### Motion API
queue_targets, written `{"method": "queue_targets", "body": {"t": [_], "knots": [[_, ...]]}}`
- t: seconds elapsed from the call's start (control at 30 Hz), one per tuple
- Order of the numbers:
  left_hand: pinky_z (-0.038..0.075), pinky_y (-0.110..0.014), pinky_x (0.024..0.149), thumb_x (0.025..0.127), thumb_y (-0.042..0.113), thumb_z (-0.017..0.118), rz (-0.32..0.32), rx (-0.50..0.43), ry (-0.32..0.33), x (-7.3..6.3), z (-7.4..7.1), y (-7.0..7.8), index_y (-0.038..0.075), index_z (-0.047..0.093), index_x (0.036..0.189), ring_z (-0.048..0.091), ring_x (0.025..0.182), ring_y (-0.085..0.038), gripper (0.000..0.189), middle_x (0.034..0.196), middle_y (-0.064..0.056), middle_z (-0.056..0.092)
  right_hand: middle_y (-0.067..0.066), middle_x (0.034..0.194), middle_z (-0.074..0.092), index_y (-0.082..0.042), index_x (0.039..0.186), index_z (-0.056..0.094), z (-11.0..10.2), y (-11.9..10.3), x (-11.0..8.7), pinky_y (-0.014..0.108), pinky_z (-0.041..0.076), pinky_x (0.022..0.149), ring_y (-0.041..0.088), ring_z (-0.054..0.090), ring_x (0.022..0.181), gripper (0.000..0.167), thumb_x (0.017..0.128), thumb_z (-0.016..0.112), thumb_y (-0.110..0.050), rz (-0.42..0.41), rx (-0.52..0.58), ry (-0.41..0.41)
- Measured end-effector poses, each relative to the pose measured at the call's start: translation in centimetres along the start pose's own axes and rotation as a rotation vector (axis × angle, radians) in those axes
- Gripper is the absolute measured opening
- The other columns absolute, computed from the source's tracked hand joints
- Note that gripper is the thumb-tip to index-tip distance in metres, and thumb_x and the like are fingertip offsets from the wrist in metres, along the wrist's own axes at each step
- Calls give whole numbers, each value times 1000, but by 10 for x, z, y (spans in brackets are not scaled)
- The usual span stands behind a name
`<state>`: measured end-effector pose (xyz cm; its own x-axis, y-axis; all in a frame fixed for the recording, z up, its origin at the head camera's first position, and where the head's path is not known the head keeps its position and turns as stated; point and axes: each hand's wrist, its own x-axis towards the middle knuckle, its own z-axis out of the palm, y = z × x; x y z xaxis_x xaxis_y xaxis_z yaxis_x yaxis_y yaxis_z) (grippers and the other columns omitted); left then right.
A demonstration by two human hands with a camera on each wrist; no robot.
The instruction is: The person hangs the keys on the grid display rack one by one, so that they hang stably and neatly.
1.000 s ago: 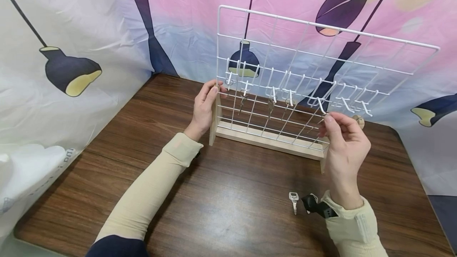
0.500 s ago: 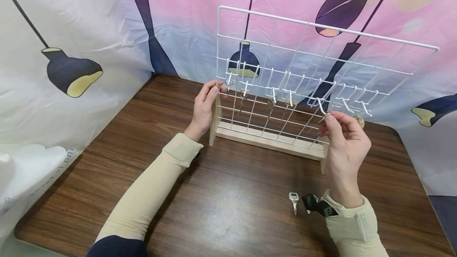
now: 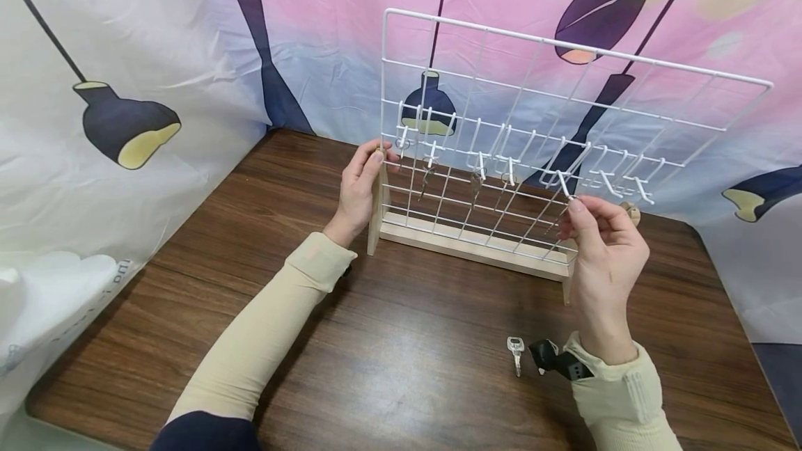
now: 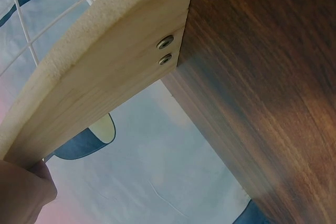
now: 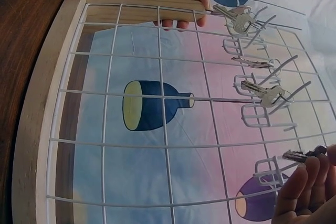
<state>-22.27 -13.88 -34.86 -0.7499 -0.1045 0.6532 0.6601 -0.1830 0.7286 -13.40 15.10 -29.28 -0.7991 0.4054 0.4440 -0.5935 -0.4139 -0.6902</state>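
Note:
My left hand (image 3: pixel 358 193) grips the wooden side post (image 3: pixel 374 225) of a white wire grid rack (image 3: pixel 485 29). In the left wrist view, part of that hand (image 4: pixel 23 192) shows at the end of the post. On the right, my right hand (image 3: pixel 604 249) pinches a key at the tip of a white hook (image 3: pixel 564 184); the right wrist view shows this key (image 5: pixel 296 156) at the fingertips. My fingers partly cover it. Several other keys, one a silver key (image 5: pixel 272 96), hang on hooks further left. A loose key (image 3: pixel 516 351) lies on the table.
The dark wood-grain table (image 3: pixel 407 353) bears the rack's pale wooden base bar (image 3: pixel 476 246). To the right, hooks such as this one (image 3: pixel 608 184) hold no key. A printed curtain (image 3: pixel 301 33) stands behind, and white plastic (image 3: pixel 56 305) lies at the left edge.
The key in my right hand has tilted slightly further down at the hook's tip. My left hand and the rack have stayed in place.

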Motion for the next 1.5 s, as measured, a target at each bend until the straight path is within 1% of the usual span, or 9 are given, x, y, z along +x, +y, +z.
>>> {"method": "queue_targets", "body": {"t": [0.17,0.43,0.63,0.73,0.9,1.1,1.27,1.37,1.5], "knots": [[53,-39,86,103,11,41,-1,1,-3,0,0,0,-5,55,118,62,93,-21,26,100,-1,63,15,73,64,21,94,61,0,1,0,22,50,51,18,57,55,17,81,69,13,-20,-16,-9],[52,-40,87,103,11,41,-5,-2,-6,1,0,-1,-5,55,118,62,93,-21,26,99,-2,63,13,68,61,18,94,61,-1,3,-1,21,48,49,19,55,53,14,82,67,13,-56,-39,-6],[53,-38,86,103,11,41,-10,2,-2,1,0,-1,-15,49,120,60,92,-32,32,99,-1,64,15,68,61,16,94,60,-2,0,-1,22,48,48,20,56,53,14,82,67,14,-28,-9,-6],[53,-38,85,102,11,41,-7,4,-1,1,0,-1,-14,50,119,59,93,-35,31,99,-1,63,14,67,61,16,94,61,-4,-2,-2,22,49,49,20,57,53,13,83,67,13,-22,-25,-9],[53,-38,86,102,11,42,-7,5,3,0,-1,-1,-4,56,118,60,93,-33,26,99,-1,63,11,65,61,15,95,62,-9,-4,-1,21,50,49,17,58,53,12,86,65,10,-25,-126,-19],[52,-39,86,103,9,41,-3,-3,2,1,0,0,-6,55,118,62,92,-24,26,99,-2,63,11,66,61,9,94,63,-15,-8,-3,21,48,50,17,57,55,7,88,64,8,58,-200,-38],[52,-39,86,103,10,40,-6,-9,-4,1,1,0,-7,55,117,58,93,-40,26,99,-3,63,8,66,62,3,95,64,-24,-11,-5,19,49,51,14,58,56,6,90,63,5,143,-372,-53],[52,-39,87,103,10,41,-4,-4,-6,1,1,-1,-6,55,118,58,93,-40,26,99,-3,63,7,68,62,1,97,65,-30,-12,-6,18,50,52,13,58,57,7,91,62,4,194,-469,-92],[52,-38,86,102,10,42,-12,0,5,0,0,-1,-4,56,118,61,92,-34,25,99,-2,63,5,73,65,-2,99,65,-40,-12,-6,17,51,55,11,61,61,8,92,63,0,255,-597,-203]]}}
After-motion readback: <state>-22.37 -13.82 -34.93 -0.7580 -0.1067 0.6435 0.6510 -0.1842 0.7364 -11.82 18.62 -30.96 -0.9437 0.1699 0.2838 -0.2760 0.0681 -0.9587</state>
